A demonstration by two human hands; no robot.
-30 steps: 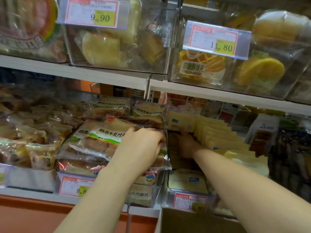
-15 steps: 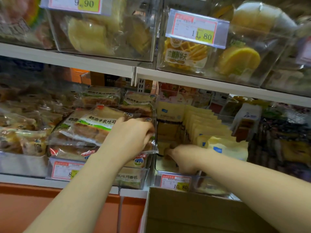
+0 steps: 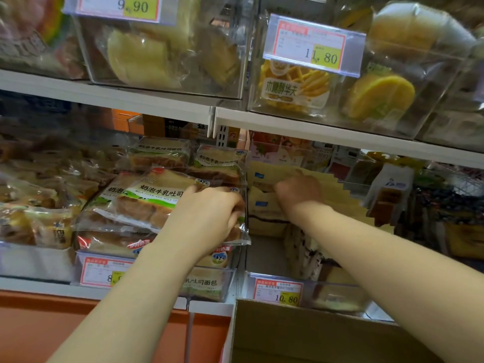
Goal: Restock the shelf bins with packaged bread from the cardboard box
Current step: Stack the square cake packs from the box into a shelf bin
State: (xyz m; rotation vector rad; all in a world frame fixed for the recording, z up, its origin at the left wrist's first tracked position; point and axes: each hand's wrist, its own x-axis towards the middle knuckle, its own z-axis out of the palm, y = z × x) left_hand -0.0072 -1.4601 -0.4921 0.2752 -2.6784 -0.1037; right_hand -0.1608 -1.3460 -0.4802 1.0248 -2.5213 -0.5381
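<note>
A milk toast pack [image 3: 146,197] lies on top of the stack in the left bin of the lower shelf, label up. The left hand [image 3: 209,210] reaches in with the forearm straight, fingers curled over the pack's right end and gripping it. In the bin just to the right stands a row of yellow bread packs [image 3: 340,203]. The right hand [image 3: 298,191] is pushed far in among them, knuckles up; shadow and blur hide whether it holds one. The cardboard box [image 3: 314,336] sits near, below the shelf edge.
</note>
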